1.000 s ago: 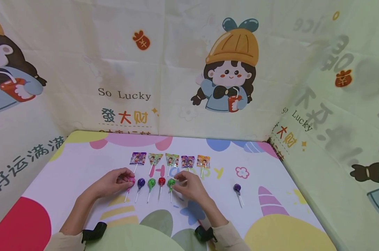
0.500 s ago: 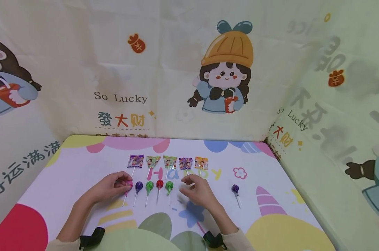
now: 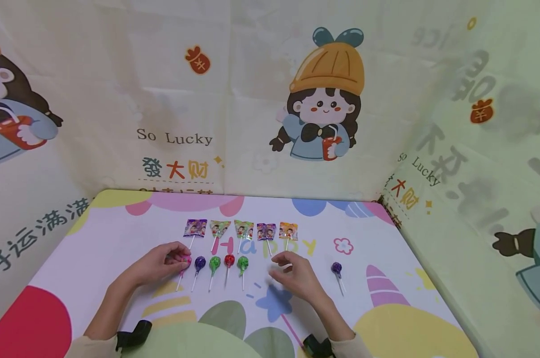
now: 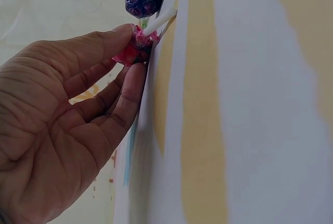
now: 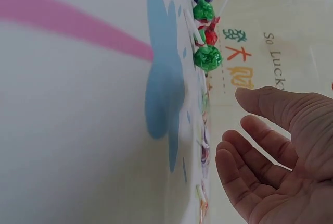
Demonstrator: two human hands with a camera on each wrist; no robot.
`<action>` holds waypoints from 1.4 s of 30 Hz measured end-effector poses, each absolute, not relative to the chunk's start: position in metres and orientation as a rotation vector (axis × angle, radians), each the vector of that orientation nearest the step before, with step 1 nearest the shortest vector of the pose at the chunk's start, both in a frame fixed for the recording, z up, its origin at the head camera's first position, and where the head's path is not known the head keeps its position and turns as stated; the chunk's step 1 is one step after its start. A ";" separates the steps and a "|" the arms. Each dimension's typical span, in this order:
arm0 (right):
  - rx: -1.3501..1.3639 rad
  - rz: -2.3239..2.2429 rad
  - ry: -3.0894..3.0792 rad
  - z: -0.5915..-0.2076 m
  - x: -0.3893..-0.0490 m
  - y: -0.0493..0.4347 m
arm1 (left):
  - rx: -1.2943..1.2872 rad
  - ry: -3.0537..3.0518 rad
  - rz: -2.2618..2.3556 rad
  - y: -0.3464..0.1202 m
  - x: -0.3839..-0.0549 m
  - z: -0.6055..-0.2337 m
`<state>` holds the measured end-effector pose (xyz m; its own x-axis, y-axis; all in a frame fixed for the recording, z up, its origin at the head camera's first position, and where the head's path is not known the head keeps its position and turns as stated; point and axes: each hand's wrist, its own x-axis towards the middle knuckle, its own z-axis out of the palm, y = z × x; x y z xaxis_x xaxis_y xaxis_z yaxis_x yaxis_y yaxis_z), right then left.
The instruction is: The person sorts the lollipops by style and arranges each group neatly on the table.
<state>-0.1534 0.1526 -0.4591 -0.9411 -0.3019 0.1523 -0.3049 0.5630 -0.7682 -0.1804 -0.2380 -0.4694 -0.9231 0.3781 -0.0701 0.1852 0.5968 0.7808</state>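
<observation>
My left hand [image 3: 161,263] pinches a pink lollipop [image 4: 136,47] by its wrapped head, at the left end of the front row on the table. To its right in that row lie a purple lollipop [image 3: 200,264], a green lollipop [image 3: 214,264], a red lollipop [image 3: 229,261] and another green lollipop [image 3: 243,264], sticks toward me. My right hand [image 3: 297,276] hovers with relaxed fingers and nothing in them, right of the row's last green lollipop. Farther right lies a lone purple lollipop [image 3: 336,269], apart from the row.
Behind the front row lies a back row of flat-wrapped lollipops, from a purple packet [image 3: 195,228] on the left to an orange packet [image 3: 289,230] on the right. A patterned cloth [image 3: 359,233] covers the table. Printed curtains [image 3: 247,99] enclose its back and sides.
My right hand has let go of the last green lollipop and moved right, away from the row. The left hand keeps its pinch on the pink lollipop.
</observation>
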 end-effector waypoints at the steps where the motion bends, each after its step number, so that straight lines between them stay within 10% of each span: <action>1: 0.530 1.358 -2.778 -0.459 -0.153 0.154 | 0.466 2.597 1.228 -0.238 -0.181 -0.469; 42: 0.242 1.367 -2.706 -0.452 -0.152 0.202 | 0.461 2.580 1.234 -0.239 -0.180 -0.461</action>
<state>-0.1516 0.2017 -0.4517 -0.9824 -0.0960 0.1604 -0.1861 0.5844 -0.7898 -0.1798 -0.2386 -0.4612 -0.9203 0.3825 -0.0820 0.1764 0.5929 0.7858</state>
